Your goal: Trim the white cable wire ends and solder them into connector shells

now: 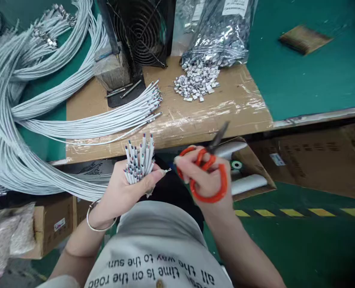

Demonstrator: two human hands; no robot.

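White cables [139,162] rise bunched inside the left hand [126,197].

Bright light, glare on plastic bag [221,38], scissors [212,149] blurred, apparently by motion

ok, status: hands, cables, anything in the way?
Left hand gripping white cable bundle. Right hand holding orange-handled scissors, blades aimed away from bundle. More white cables lying on cardboard just beyond.
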